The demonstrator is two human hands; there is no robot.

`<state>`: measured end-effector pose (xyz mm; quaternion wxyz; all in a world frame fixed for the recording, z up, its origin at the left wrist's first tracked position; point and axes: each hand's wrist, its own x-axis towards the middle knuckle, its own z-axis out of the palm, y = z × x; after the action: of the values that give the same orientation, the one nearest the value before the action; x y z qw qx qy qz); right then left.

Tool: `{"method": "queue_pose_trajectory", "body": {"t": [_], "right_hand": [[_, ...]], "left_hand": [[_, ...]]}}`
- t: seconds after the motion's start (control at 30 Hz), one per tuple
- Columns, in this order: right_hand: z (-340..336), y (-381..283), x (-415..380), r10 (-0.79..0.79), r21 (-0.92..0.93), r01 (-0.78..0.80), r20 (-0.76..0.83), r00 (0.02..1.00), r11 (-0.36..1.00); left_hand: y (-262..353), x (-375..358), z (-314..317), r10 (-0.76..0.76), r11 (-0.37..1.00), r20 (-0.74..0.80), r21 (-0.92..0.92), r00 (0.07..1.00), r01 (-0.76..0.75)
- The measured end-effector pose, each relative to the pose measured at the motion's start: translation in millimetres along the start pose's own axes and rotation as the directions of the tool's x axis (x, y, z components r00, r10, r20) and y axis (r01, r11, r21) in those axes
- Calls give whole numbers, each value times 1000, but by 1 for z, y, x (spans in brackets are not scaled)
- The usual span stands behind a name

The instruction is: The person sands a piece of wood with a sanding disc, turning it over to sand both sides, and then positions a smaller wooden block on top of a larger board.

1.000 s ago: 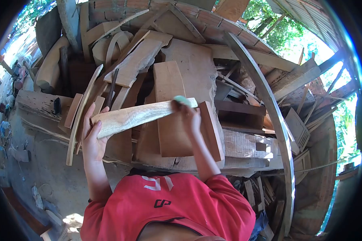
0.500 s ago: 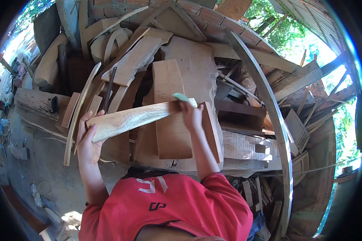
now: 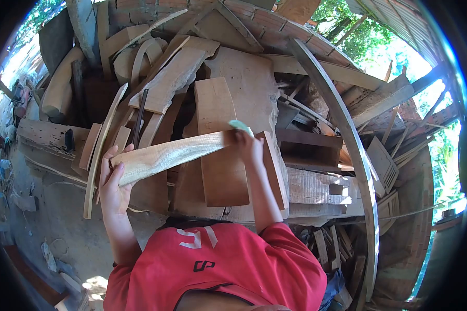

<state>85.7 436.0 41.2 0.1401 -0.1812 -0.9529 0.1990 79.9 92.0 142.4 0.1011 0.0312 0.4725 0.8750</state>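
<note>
I hold a long, pale, slightly curved wooden plank (image 3: 171, 153) level in front of my chest. My left hand (image 3: 114, 181) grips its left end, thumb on top. At the plank's right end, my right hand (image 3: 249, 147) presses a small pale green pad (image 3: 238, 125) onto the wood. Behind the plank lies a heap of boards, with a flat brown board (image 3: 220, 140) standing right behind it.
A big pile of boards and offcuts (image 3: 233, 78) fills the view ahead. A long curved timber (image 3: 347, 140) arcs down the right side. More scraps (image 3: 332, 249) lie low right. Bare dirt ground (image 3: 41, 217) is at left. My red shirt (image 3: 218, 264) fills the bottom.
The plank's left end and my left hand have dropped slightly and shifted left. The right hand with the green pad stays near the plank's right end, moving only a little.
</note>
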Motion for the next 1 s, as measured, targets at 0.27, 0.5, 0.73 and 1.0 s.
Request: {"method": "queue_pose_trajectory", "body": {"t": [0.27,0.5,0.73,1.0], "right_hand": [[-8,-27,-28,-351,156,342,31,936,927],[1,-13,-1,23,77,-23,0,1000,997],[26,-13,-9,-301,92,308,-81,950,947],[11,-37,-24,-223,209,225,-33,974,952]], "left_hand": [[0,3,-3,-27,1000,0,10,1000,27],[1,3,2,-18,1000,-11,0,1000,18],[1,8,1,-22,996,-24,82,999,24],[0,8,4,-15,996,-27,83,1000,18]]}}
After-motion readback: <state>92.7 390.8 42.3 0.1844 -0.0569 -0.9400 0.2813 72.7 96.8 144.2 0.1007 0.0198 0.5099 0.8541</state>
